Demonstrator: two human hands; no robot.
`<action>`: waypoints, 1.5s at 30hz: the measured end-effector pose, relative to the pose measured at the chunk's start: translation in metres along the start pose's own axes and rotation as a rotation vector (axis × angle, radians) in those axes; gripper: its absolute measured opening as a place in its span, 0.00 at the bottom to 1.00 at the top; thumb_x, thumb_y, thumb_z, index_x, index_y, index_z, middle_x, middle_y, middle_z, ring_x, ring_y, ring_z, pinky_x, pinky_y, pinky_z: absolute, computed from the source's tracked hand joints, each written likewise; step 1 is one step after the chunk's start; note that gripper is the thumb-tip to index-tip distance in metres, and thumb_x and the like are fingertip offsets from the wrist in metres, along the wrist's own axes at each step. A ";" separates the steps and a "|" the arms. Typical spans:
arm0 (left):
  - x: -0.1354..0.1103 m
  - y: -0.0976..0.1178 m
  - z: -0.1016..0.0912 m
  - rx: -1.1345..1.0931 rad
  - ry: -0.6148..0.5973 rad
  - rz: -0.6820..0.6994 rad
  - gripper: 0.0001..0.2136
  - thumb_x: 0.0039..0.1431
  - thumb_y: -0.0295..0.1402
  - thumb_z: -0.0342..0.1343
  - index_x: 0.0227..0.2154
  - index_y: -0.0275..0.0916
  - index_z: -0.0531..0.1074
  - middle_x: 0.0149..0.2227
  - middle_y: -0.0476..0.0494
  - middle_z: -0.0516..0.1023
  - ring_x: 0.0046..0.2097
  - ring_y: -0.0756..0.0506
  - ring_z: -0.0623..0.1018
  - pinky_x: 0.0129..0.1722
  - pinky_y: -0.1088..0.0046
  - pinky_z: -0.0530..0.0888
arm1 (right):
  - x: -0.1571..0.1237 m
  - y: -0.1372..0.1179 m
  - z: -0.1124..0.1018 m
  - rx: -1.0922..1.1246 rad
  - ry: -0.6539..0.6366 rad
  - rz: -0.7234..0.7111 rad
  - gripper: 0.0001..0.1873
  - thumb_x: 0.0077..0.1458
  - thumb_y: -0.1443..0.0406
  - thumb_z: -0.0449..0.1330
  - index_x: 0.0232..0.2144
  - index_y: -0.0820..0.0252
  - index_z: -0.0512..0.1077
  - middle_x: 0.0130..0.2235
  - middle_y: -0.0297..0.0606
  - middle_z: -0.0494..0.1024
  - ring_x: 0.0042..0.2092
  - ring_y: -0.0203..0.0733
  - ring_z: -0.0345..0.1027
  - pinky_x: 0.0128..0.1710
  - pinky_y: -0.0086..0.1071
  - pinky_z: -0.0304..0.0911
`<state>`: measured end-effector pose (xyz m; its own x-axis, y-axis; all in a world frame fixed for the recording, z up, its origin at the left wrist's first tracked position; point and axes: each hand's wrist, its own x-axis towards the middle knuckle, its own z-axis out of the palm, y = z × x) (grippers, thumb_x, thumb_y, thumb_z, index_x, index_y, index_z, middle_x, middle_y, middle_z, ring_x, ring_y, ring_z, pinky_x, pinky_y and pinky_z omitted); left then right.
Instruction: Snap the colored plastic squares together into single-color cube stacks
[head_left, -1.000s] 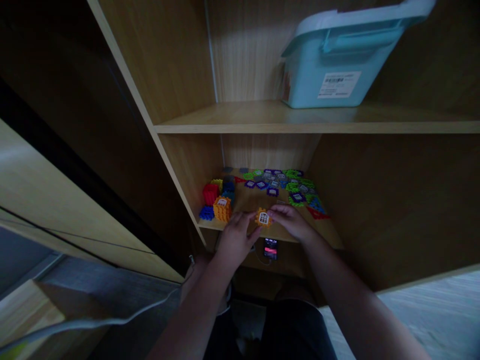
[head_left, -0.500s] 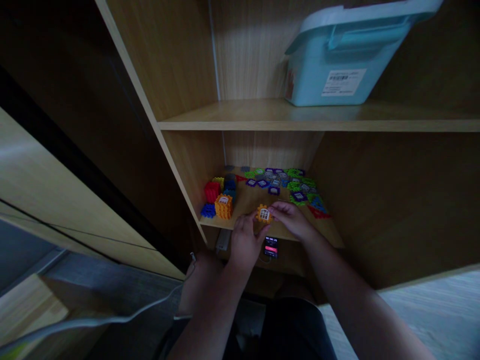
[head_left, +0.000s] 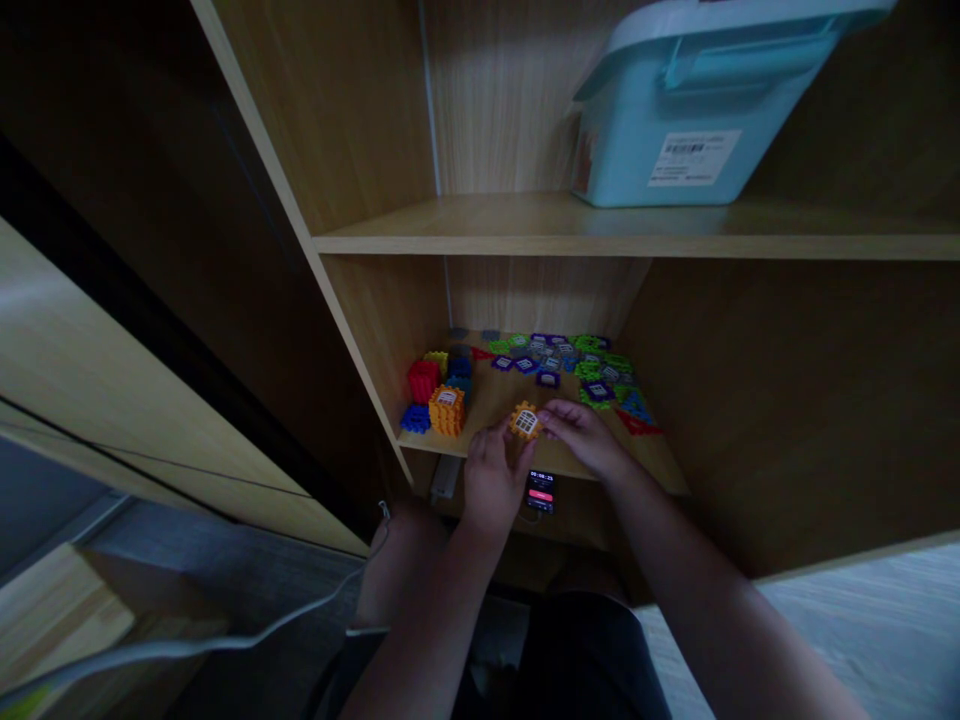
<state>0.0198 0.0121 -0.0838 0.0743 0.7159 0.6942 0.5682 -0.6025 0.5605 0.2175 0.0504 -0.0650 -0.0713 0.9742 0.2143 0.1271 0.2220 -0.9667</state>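
Between both hands (head_left: 491, 475), orange block (head_left: 525, 421).

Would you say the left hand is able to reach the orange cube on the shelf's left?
Probably yes: only bare shelf separates the left hand from the orange cube, though it holds an orange tile.

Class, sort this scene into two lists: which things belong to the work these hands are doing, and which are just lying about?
In use: left hand and right hand, both holding the orange window block; loose coloured tiles behind it; orange cube and red cube at left.
Lying about: pale blue storage box on the upper shelf; phone below the lower shelf; grey cable.
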 end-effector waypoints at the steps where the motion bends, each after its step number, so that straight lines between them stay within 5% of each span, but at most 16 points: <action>1: 0.000 0.000 -0.003 0.005 0.006 0.010 0.19 0.72 0.40 0.62 0.61 0.39 0.70 0.42 0.39 0.81 0.46 0.38 0.82 0.49 0.56 0.81 | 0.000 0.000 0.000 0.006 0.005 -0.004 0.29 0.57 0.36 0.67 0.31 0.54 0.77 0.28 0.33 0.76 0.31 0.41 0.66 0.34 0.34 0.63; 10: 0.029 -0.011 -0.065 0.131 0.190 -0.128 0.22 0.69 0.43 0.65 0.60 0.39 0.73 0.39 0.44 0.79 0.41 0.41 0.81 0.47 0.59 0.80 | -0.001 -0.003 0.001 0.060 -0.008 0.030 0.31 0.56 0.34 0.66 0.34 0.55 0.78 0.32 0.39 0.82 0.31 0.41 0.70 0.34 0.35 0.65; 15: 0.051 -0.025 -0.089 0.224 0.164 -0.193 0.17 0.66 0.41 0.67 0.52 0.40 0.76 0.43 0.41 0.78 0.44 0.39 0.80 0.49 0.58 0.80 | -0.002 -0.006 0.002 0.040 -0.013 0.034 0.32 0.55 0.33 0.66 0.33 0.55 0.77 0.31 0.39 0.82 0.31 0.41 0.70 0.34 0.35 0.65; 45: 0.059 -0.033 -0.089 0.328 0.064 -0.272 0.20 0.63 0.45 0.67 0.51 0.37 0.78 0.47 0.36 0.78 0.49 0.34 0.80 0.54 0.53 0.79 | -0.001 0.004 -0.001 0.105 -0.016 0.041 0.27 0.59 0.39 0.68 0.34 0.56 0.78 0.32 0.38 0.82 0.32 0.40 0.70 0.34 0.34 0.63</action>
<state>-0.0677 0.0428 -0.0211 -0.1596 0.8038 0.5731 0.7915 -0.2428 0.5609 0.2189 0.0507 -0.0687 -0.0837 0.9813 0.1733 0.0261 0.1760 -0.9840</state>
